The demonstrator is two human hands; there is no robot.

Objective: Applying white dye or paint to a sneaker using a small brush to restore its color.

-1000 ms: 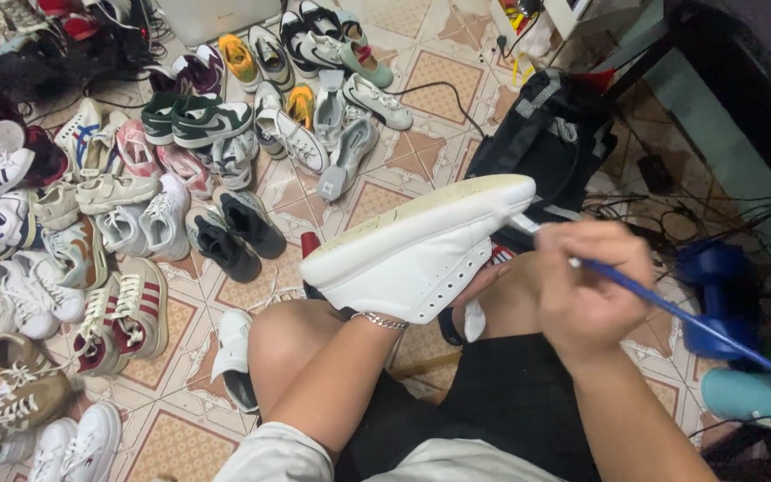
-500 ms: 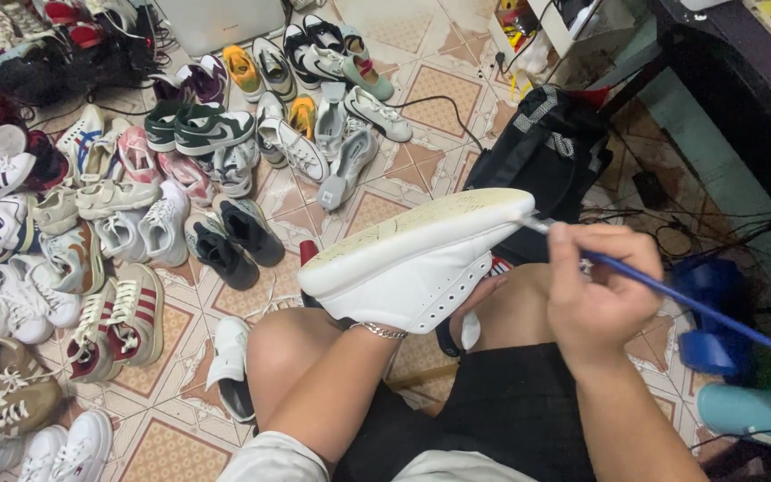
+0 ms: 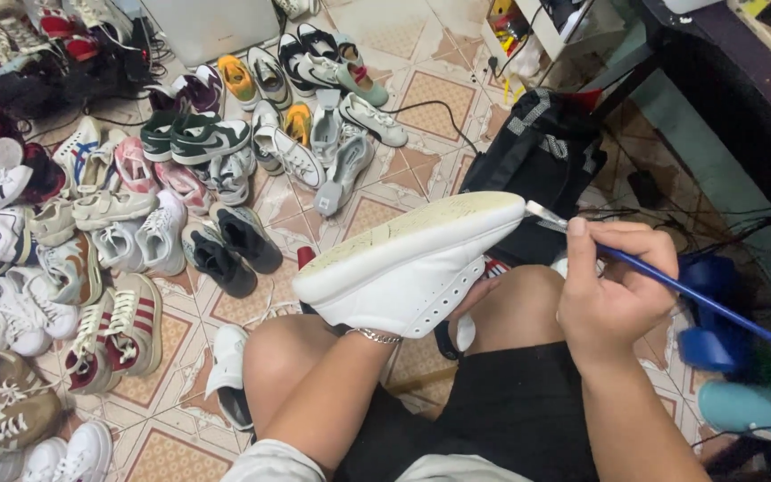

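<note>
Hands work on one white sneaker (image 3: pixel 408 268) held sole-up above the bare knees. Most of the left hand (image 3: pixel 475 299) is hidden inside or behind the shoe; only fingertips show at its far side, so its grip cannot be told. Its forearm rises from below with a chain bracelet (image 3: pixel 377 336) at the wrist. Clear in view, the right hand (image 3: pixel 613 286) is closed around one blue-handled brush (image 3: pixel 671 286), bristles touching the sole's toe edge; the handle's end is cut off at right. Many pairs of shoes (image 3: pixel 136 232) crowd the tiled floor (image 3: pixel 430 98), too many to count.
</note>
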